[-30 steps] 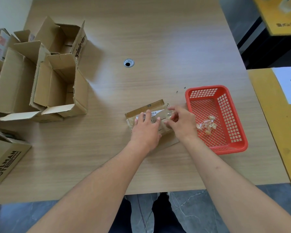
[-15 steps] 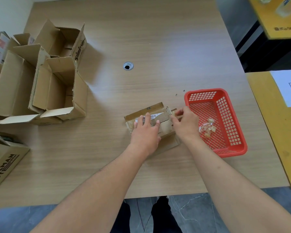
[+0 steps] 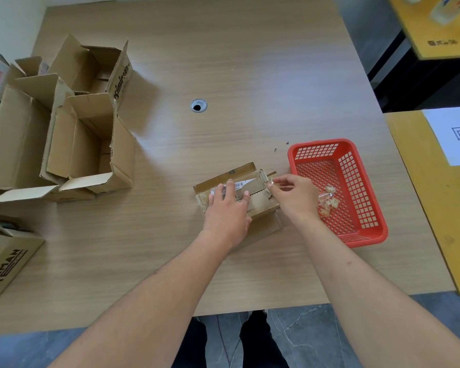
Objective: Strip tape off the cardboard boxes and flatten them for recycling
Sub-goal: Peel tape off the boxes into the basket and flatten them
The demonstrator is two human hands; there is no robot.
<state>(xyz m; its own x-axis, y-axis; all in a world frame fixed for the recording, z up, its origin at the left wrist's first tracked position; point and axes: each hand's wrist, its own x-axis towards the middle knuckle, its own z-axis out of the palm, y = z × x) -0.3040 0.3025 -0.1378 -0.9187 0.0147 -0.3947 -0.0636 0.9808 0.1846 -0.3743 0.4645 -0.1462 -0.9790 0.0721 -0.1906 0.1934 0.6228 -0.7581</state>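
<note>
While it lies just below and right of the frame's centre on the light wood-grain table (image 3: 250,75), the small brown cardboard box (image 3: 260,201) with a white barcode label on its top face is pinned under the left hand (image 3: 227,208), whose straight fingers lie side by side, slightly parted, flat on the label. At the box's right end the right hand (image 3: 295,195) has thumb and forefinger closed together in a pinch on a thin strip of clear tape (image 3: 272,184) that shows only faintly against the cardboard; how far it is peeled cannot be told. The other fingers of that hand are loosely curled. Just right of the hand, touching neither box nor fingers, sits a red perforated plastic basket (image 3: 369,229) holding a crumpled wad of clear tape scraps (image 3: 328,200) on its floor. Above the box, near the middle of the frame, a round metal cable grommet (image 3: 198,105) is set into the tabletop. At the upper left stands a cluster of open brown cardboard boxes (image 3: 72,134) with their flaps raised, one with dark lettering on a flap. At the lower left edge another brown carton with black printed lettering (image 3: 3,266) is cut off by the frame. Along the right edge, a yellow table (image 3: 436,235) carries a white printed sheet (image 3: 452,134).
</note>
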